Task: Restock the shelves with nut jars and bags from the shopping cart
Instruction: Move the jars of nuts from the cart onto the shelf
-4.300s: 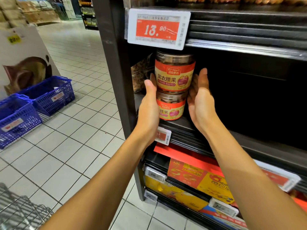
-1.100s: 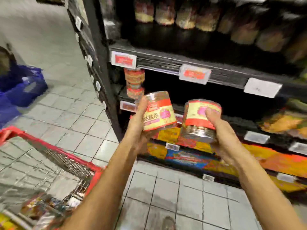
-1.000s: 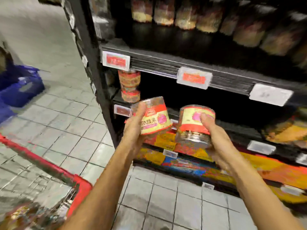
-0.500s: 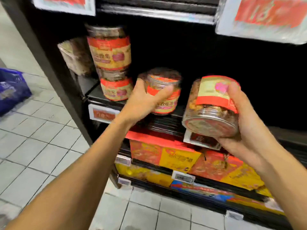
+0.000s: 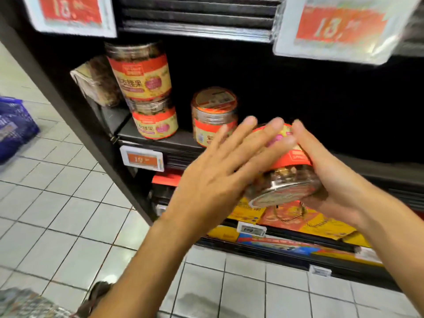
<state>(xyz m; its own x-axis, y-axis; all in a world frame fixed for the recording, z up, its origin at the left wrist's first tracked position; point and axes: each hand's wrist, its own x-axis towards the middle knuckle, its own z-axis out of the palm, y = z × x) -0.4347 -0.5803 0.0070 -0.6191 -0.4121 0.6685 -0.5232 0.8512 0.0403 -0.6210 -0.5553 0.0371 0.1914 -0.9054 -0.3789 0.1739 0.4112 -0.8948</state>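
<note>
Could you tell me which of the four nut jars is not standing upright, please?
The held jar, gripped by the right hand, is tilted; the stacked pair and the lone jar stand upright on the shelf.

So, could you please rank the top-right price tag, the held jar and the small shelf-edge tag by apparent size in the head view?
1. top-right price tag, even though the frame cuts off part of it
2. held jar, enlarged by its nearness to the camera
3. small shelf-edge tag

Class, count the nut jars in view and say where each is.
4: top jar stacked on bottom jar at the shelf's left; lone jar beside them; tilted jar in the right hand. Others may be hidden.
</note>
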